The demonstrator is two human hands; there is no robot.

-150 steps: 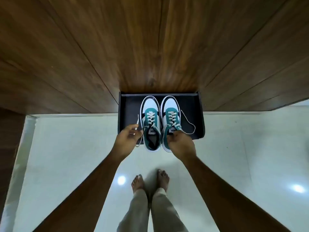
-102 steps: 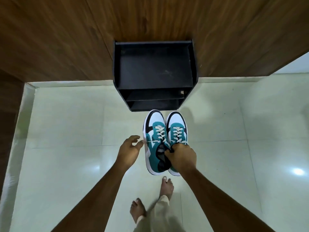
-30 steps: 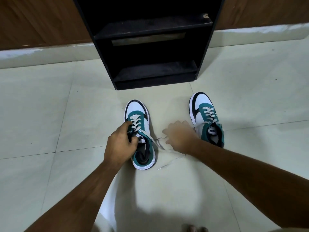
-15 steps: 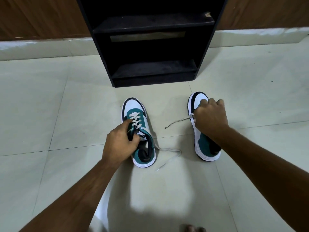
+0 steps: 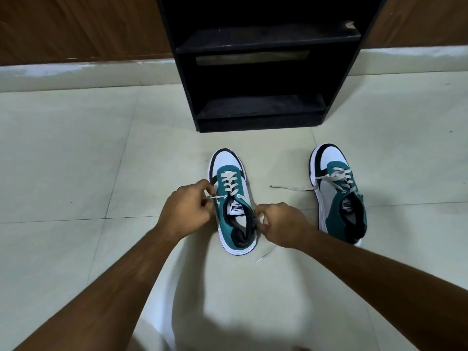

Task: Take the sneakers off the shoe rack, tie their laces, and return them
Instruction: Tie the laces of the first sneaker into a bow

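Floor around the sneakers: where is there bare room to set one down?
The tiles left of the near sneaker lie bare. The strip between it and the far sneaker is crossed by a loose lace. Both rack shelves look bare. Crowded around the left hand and right hand.

Two sneakers on the floor: one [image 5: 234,206] between the hands, the other [image 5: 338,193] off to the right. Two hands, the left hand [image 5: 186,211] and the right hand [image 5: 283,225], each pinching a lace end. One black shoe rack [image 5: 263,72], two shelves showing.
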